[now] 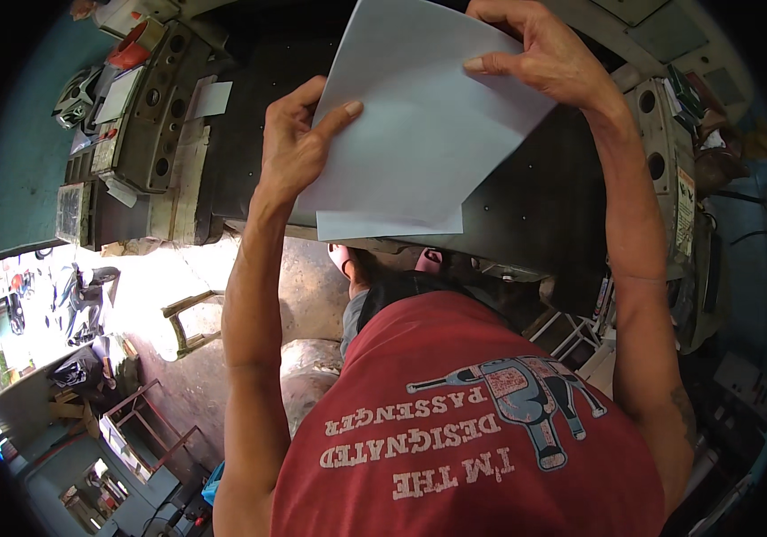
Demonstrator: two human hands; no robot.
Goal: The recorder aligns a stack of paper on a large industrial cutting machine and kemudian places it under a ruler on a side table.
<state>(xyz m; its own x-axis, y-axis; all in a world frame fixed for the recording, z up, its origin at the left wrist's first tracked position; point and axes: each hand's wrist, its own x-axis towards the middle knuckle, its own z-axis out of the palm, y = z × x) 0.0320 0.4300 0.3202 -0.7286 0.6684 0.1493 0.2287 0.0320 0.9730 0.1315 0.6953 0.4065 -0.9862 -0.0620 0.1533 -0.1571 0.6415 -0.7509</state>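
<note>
A large sheet of plain, pale white paper (pixel 428 125) is held tilted above the near part of the black, flat, finely dotted surface (pixel 526 192); whether more than one layer is held cannot be told. The paper's left edge is pinched by the left hand (pixel 296 143), with the thumb laid on the upper face and the fingers bent behind. The paper's upper right part is gripped by the right hand (pixel 555 58), its thumb pressed on the face and its fingers curled at the far edge. Both grips are closed to about the paper's thickness.

A second white sheet (pixel 392 224) is seen at the near edge of the surface, partly hidden by the held paper. To the left of the surface, a grey-green metal block with round holes (pixel 169 103) is noted, with a small white paper slip (pixel 211 100) beside it. A similar pale metal block (pixel 657 134) is found to the right of the surface.
</note>
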